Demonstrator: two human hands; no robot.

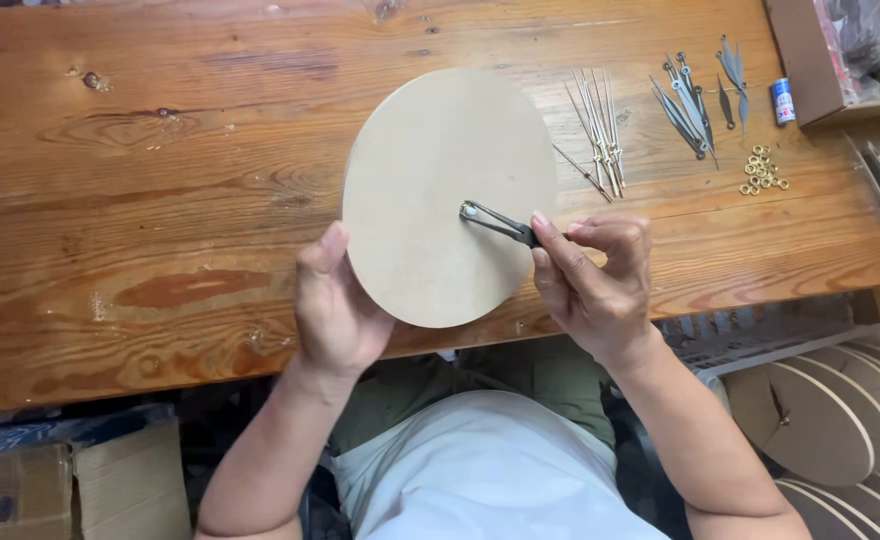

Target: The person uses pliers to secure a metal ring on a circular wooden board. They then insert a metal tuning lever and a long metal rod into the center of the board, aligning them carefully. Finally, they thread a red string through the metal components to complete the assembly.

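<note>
Round board sits in my left hand. My right hand pinches small pliers on it. A brown box waits at the worktop corner.

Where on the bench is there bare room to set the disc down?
Bare wood lies left of the round disc, from the left hand out to the table's left edge. The right is crowded: thin clock hands, dark clock hands, brass washers, cardboard box.

Bright even daylight, soft shadows, sharp focus.
</note>
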